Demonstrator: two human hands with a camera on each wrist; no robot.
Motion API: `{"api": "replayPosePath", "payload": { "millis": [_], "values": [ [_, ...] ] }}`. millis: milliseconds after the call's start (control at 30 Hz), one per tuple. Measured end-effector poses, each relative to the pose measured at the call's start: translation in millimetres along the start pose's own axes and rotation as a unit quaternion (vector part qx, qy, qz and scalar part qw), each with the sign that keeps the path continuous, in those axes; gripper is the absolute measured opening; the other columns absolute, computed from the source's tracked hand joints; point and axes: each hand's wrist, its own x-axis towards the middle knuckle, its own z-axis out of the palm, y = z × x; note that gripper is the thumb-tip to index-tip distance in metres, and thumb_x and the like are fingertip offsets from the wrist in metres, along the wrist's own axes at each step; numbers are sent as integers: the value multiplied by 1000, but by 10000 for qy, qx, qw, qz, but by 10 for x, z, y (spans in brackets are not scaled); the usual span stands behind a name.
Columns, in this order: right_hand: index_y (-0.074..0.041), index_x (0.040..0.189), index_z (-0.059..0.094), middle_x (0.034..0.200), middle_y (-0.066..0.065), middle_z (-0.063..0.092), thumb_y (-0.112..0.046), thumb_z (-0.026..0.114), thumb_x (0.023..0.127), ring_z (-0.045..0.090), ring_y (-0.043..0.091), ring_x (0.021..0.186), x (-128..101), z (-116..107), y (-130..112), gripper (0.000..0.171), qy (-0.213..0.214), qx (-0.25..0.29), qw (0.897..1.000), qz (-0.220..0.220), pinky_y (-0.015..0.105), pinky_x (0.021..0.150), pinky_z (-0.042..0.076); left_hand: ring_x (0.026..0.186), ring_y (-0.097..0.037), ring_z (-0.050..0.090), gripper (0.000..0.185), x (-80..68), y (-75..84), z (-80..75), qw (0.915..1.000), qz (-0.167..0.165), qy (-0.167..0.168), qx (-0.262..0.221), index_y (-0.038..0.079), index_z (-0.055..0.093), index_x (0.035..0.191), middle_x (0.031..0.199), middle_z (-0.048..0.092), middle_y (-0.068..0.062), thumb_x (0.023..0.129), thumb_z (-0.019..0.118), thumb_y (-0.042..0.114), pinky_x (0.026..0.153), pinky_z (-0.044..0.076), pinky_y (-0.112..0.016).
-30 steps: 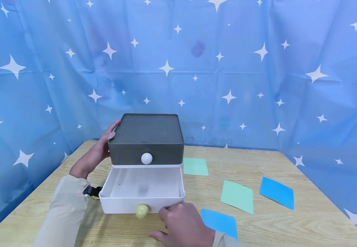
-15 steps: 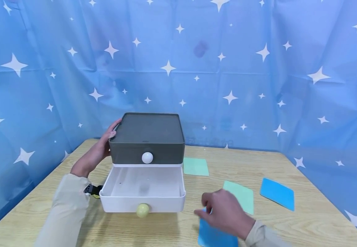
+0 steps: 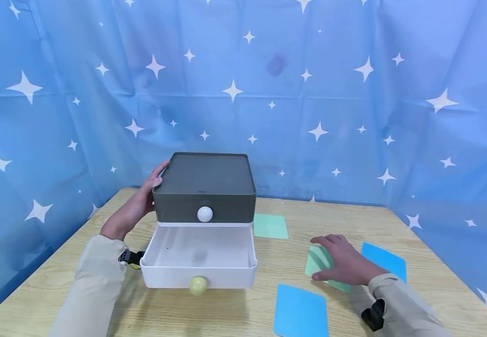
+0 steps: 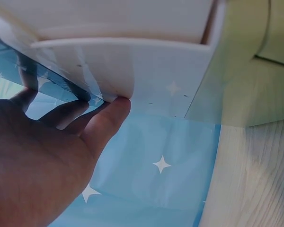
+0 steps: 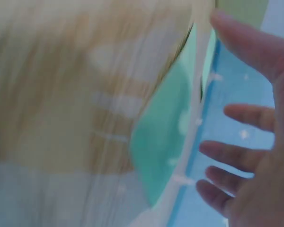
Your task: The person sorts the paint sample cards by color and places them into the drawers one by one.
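A two-drawer unit stands on the wooden table (image 3: 235,318). Its grey upper drawer (image 3: 205,187) with a white knob (image 3: 204,214) is closed. The white lower drawer (image 3: 199,262) with a yellow-green knob (image 3: 198,285) is pulled out and looks empty. My left hand (image 3: 144,199) rests with straight fingers against the unit's upper left side; in the left wrist view the left hand (image 4: 61,156) touches the unit's wall (image 4: 146,75). My right hand (image 3: 340,260) lies flat and spread over a green card (image 3: 314,264). The right wrist view is blurred, showing that green card (image 5: 165,156) under the spread fingers (image 5: 241,116).
A second green card (image 3: 270,226) lies just right of the unit. One blue card (image 3: 301,311) is near the table's front edge, another blue card (image 3: 390,262) lies right of my right hand. A blue star-patterned curtain (image 3: 352,93) surrounds the table.
My right hand has left the front of the open drawer and swept right, past the near blue card, onto the green card. The left hand and the drawer unit have stayed put.
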Motion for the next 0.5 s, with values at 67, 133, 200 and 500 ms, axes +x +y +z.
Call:
{"api": "replayPosePath", "payload": {
  "millis": [67,133,200,500],
  "values": [
    [-10,143,51,141,26,51,-61,82,72,43,54,130,-28,-13,90,92,-211,-66,9997,48,69,92,42,152,-49,14,61,1,4,5,10000,-2,-8,-13,46,-2,159,170,-6,-10,104,21,55,112,27,-68],
    [-9,141,52,140,27,51,-60,83,71,46,54,127,-51,-16,161,92,-352,-114,9993,40,69,90,43,151,-49,15,61,2,9,8,10000,-7,-4,-4,46,-3,159,170,-5,-10,104,21,55,112,27,-69],
    [-10,138,55,139,26,52,-59,84,71,49,53,125,-68,-15,204,88,-459,-59,9989,80,67,89,45,151,-49,14,61,6,14,7,10000,-9,-1,-2,47,-3,159,170,-6,-9,104,21,55,112,26,-70],
    [-14,128,62,130,19,57,-52,87,70,58,41,116,-52,-34,198,73,-550,55,9983,172,56,86,50,152,-49,12,61,-2,13,11,10000,-10,15,-3,47,-3,159,171,-6,-9,104,21,56,112,25,-71]
  ]
}}
